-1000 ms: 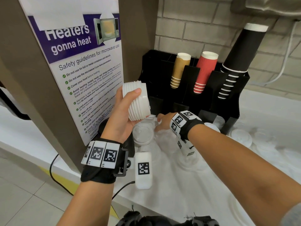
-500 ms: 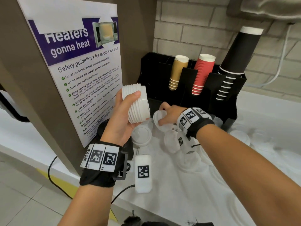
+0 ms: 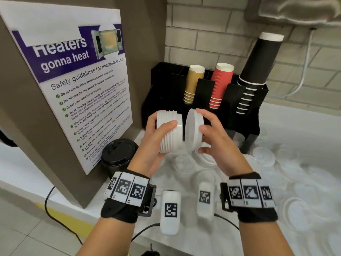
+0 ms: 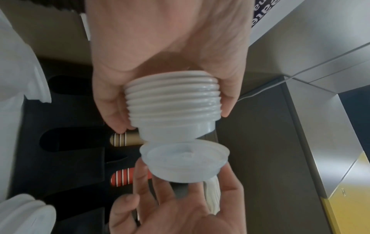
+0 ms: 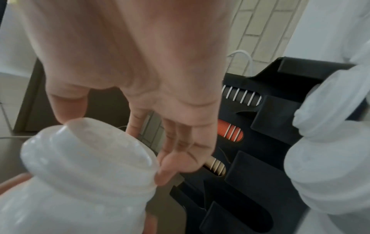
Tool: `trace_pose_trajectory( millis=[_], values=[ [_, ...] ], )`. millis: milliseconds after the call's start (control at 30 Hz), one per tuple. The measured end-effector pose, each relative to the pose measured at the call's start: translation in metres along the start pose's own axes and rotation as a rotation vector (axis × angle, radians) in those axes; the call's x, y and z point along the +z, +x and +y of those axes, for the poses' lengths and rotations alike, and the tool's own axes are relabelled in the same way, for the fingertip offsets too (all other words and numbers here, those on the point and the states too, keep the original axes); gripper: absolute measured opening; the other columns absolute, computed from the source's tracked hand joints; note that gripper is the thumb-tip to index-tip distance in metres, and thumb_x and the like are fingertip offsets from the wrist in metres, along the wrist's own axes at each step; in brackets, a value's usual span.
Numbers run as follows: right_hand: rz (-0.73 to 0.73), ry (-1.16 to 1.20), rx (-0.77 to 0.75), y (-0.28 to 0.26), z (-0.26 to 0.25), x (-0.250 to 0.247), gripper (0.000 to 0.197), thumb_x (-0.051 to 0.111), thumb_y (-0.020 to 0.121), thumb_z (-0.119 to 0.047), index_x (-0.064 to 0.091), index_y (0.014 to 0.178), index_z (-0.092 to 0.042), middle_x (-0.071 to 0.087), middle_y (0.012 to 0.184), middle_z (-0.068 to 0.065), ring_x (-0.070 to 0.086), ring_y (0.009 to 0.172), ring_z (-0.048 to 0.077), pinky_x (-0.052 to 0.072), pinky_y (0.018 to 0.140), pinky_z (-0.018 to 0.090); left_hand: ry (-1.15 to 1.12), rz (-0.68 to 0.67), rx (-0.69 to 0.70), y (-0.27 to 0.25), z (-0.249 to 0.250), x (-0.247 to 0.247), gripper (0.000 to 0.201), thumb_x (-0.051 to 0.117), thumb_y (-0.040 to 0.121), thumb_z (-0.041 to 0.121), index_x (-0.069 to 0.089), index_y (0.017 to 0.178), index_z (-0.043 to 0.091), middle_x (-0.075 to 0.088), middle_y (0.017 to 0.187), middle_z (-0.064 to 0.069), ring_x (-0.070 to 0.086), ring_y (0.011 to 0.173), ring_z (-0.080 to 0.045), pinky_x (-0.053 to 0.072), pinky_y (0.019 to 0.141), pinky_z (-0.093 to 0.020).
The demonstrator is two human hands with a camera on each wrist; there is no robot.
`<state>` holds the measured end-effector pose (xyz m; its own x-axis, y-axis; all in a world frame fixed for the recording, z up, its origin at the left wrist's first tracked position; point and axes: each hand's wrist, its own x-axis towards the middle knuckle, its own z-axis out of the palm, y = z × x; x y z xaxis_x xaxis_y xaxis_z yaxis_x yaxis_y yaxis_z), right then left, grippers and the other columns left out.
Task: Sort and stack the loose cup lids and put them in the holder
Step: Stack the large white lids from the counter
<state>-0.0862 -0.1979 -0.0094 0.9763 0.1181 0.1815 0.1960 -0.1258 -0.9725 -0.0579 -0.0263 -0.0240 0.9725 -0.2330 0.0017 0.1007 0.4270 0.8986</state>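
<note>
Item 1. Stack of lids (image 3: 170,133): white, nested, lying on its side in the air above the surface (image 3: 295,130). Held by the left hand (image 3: 153,145); thumb across the near side of the ribbed rims, fingers (image 4: 112,107) curled round the far side.

Item 2. Single lid (image 3: 193,132): white, translucent, standing on edge at 3 o'clock of the stack, just beside its open end; whether they touch cannot be told. Pinched by the right hand (image 3: 215,143); thumb on the near rim, fingers (image 3: 204,115) curved over the top and far face.

Item 3. Loose lids (image 3: 263,156): white, scattered flat on the surface below and at 3 to 5 o'clock of the hands.

Item 4. Holder (image 3: 245,111): black, at 12 o'clock behind the hands. Its slots carry a tan cup stack (image 3: 193,84), a red cup stack (image 3: 220,85) and a black cup stack (image 3: 258,71), all upside down.

Item 5. Black lidded cup (image 3: 119,156): on the surface at 9 o'clock of the left wrist, against the panel bearing a microwave safety poster (image 3: 83,89).
</note>
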Motion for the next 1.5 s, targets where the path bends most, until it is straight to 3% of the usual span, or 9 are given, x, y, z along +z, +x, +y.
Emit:
trace_pose_trajectory(
  millis=[167,300,733,933,1033,1133,1267,1367,1500],
  values=[
    [0.007,-0.068,-0.072,-0.009,-0.005,-0.001,0.053,0.053,0.083,-0.025,0.046,0.131,-0.045,0.061,0.119,-0.011,0.062,0.104,0.014,0.053,0.088,0.039,0.045,-0.072,-0.053,0.0,-0.009,0.007,0.074,0.075,0.063,0.043,0.048,0.13,0.031,0.061,0.122,-0.005,0.063,0.107,-0.023,0.053,0.077,-0.037],
    [-0.007,-0.106,-0.094,-0.011,-0.005,-0.002,0.059,0.058,0.079,-0.016,0.046,0.134,-0.036,0.057,0.124,-0.01,0.06,0.107,0.011,0.052,0.091,0.032,0.027,-0.107,-0.075,0.001,-0.012,0.011,0.067,0.073,0.069,0.039,0.048,0.13,0.032,0.056,0.132,-0.011,0.06,0.111,-0.026,0.053,0.073,-0.035],
    [0.002,-0.096,-0.101,-0.006,-0.002,0.0,0.054,0.061,0.078,-0.013,0.048,0.127,-0.033,0.056,0.121,-0.009,0.056,0.111,0.013,0.053,0.092,0.038,-0.025,-0.098,-0.09,0.006,-0.016,0.016,0.07,0.074,0.059,0.047,0.051,0.124,0.036,0.058,0.128,-0.009,0.06,0.112,-0.029,0.055,0.075,-0.04],
    [0.004,-0.114,-0.024,0.007,-0.008,-0.02,0.063,0.067,0.081,-0.027,0.041,0.139,-0.035,0.053,0.132,-0.002,0.057,0.117,0.011,0.051,0.094,0.028,-0.068,-0.056,-0.079,0.01,-0.008,0.006,0.067,0.076,0.063,0.038,0.051,0.125,0.033,0.056,0.132,-0.009,0.06,0.11,-0.025,0.055,0.076,-0.045],
    [0.038,-0.359,0.008,0.02,-0.016,-0.049,0.046,0.065,0.088,-0.025,0.052,0.131,-0.031,0.057,0.125,-0.008,0.057,0.113,0.006,0.051,0.09,0.021,-0.101,-0.02,-0.053,0.012,0.001,-0.004,0.064,0.067,0.072,0.034,0.048,0.133,0.029,0.055,0.132,-0.008,0.059,0.109,-0.022,0.057,0.075,-0.042],
    [-0.214,-0.727,0.037,0.026,-0.015,-0.058,0.035,0.07,0.085,-0.024,0.062,0.118,-0.025,0.061,0.113,-0.009,0.059,0.105,0.01,0.049,0.084,0.013,-0.101,-0.003,-0.038,0.012,0.008,-0.01,0.07,0.064,0.074,0.034,0.044,0.14,0.025,0.055,0.131,-0.006,0.059,0.107,-0.02,0.056,0.074,-0.039],
    [-0.623,-1.322,0.17,0.015,0.011,-0.037,0.056,0.074,0.072,-0.053,0.055,0.119,-0.03,0.051,0.105,-0.01,0.05,0.098,0.012,0.044,0.079,0.028,-0.09,0.023,-0.025,0.01,0.011,-0.013,0.07,0.064,0.073,0.034,0.044,0.14,0.026,0.055,0.132,-0.005,0.058,0.11,-0.021,0.056,0.078,-0.041],
    [-0.71,-1.552,0.194,-0.001,0.037,-0.023,0.078,0.074,0.061,-0.065,0.042,0.121,-0.028,0.049,0.104,-0.006,0.043,0.094,0.015,0.035,0.072,0.03,-0.084,0.024,-0.022,0.009,0.011,-0.013,0.07,0.064,0.073,0.034,0.044,0.139,0.026,0.056,0.132,-0.004,0.058,0.111,-0.02,0.056,0.079,-0.042],
    [-0.767,-1.662,0.163,-0.007,0.054,-0.016,0.084,0.076,0.063,-0.057,0.032,0.128,-0.027,0.048,0.116,0.001,0.045,0.105,0.022,0.035,0.078,0.034,-0.076,0.017,-0.027,0.007,0.01,-0.013,0.07,0.065,0.073,0.035,0.044,0.139,0.027,0.056,0.132,-0.004,0.059,0.11,-0.019,0.057,0.078,-0.041]
  ],
)
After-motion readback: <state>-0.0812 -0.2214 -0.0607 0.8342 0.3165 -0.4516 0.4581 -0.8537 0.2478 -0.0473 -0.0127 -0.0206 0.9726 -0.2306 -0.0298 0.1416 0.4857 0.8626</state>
